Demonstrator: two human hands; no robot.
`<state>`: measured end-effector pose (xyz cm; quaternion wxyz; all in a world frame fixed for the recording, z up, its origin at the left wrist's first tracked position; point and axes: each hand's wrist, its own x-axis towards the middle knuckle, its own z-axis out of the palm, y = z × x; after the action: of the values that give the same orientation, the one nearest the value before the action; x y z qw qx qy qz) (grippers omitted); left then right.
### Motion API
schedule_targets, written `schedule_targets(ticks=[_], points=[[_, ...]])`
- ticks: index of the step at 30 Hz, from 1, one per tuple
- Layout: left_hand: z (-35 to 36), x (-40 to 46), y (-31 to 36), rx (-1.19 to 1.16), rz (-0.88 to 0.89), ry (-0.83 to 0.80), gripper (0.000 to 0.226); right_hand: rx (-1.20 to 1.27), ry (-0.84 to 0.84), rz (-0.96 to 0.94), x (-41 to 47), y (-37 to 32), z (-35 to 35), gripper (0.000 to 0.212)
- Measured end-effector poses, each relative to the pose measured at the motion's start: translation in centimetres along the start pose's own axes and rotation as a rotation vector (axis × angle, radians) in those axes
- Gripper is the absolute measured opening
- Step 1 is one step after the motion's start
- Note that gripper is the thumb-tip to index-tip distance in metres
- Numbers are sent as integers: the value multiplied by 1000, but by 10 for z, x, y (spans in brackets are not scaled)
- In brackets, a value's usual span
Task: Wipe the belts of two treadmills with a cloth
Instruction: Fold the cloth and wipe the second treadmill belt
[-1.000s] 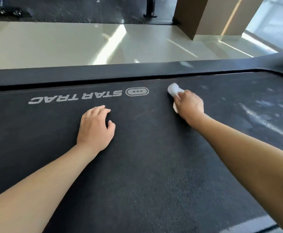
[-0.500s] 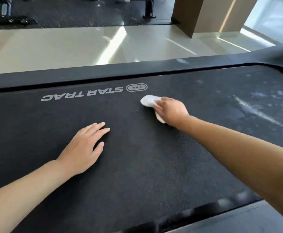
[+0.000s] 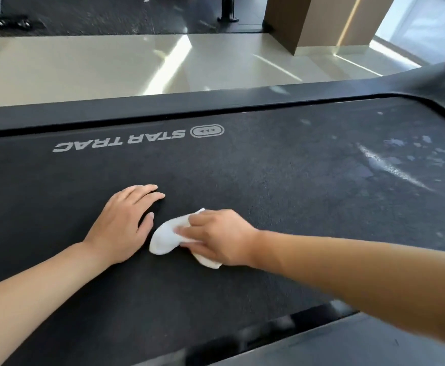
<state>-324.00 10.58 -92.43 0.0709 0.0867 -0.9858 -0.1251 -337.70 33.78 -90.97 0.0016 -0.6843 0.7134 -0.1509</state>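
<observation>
Dragged back from the logo toward the belt's [image 3: 268, 186] near edge, the white cloth [image 3: 164, 237] now lies just beside the flat, straight-fingered left hand [image 3: 122, 225]; the right hand [image 3: 220, 237] grips it. Pale smears toward the right end look unwiped.

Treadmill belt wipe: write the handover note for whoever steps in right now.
Left hand: flat on the belt, fingers straight, bracing.
Right hand: grips the white cloth, pressing it on the belt just right of the left hand.
Done: cannot tell which parts are already wiped.
Left: pale smears at the belt's far right. No second treadmill is in view.
</observation>
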Motion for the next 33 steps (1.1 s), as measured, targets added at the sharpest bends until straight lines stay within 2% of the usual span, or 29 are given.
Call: schedule_targets(ticks=[2, 4, 6, 7, 10, 14, 17, 18, 20, 23, 25, 28, 29, 33], points=[[0, -4, 0, 32, 7, 0, 54, -115, 46, 258, 13, 59, -21, 29], [0, -13, 0, 46, -14, -13, 55, -226, 56, 620, 19, 122, -45, 17], [0, -22, -4, 50, -24, -17, 56, -298, 100, 878, 19, 159, -55, 22], [0, -25, -6, 43, -30, -19, 57, -326, 116, 931, 21, 162, -53, 27], [1, -27, -3, 15, -47, -8, 57, -255, 86, 830, 38, 121, -38, 25], [0, -22, -2, -15, -53, 24, 54, -110, 11, 449, 64, 28, -8, 33], [0, -21, -1, -68, -90, 48, 39, 15, -32, 232, 69, -14, 3, 29], [-1, -22, 0, -67, -93, 50, 35, 31, -41, 210, 71, -7, -1, 25], [-2, -25, -1, -50, -95, 44, 36, -27, -71, 334, 75, 32, -19, 19], [-6, -38, -5, -1, -60, -4, 50, -191, 7, 741, 69, 117, -42, 37], [-11, -47, -14, 35, -31, -26, 54, -295, 78, 846, 68, 140, -42, 45], [-21, -54, -30, 77, -3, -57, 53, -257, 37, 803, 80, 108, -26, 25], [-22, -53, -37, 90, -9, -66, 52, -217, 9, 735, 84, 86, -21, 29], [-25, -39, -50, 89, -73, -47, 54, -48, -75, 268, 84, -24, 6, 30]])
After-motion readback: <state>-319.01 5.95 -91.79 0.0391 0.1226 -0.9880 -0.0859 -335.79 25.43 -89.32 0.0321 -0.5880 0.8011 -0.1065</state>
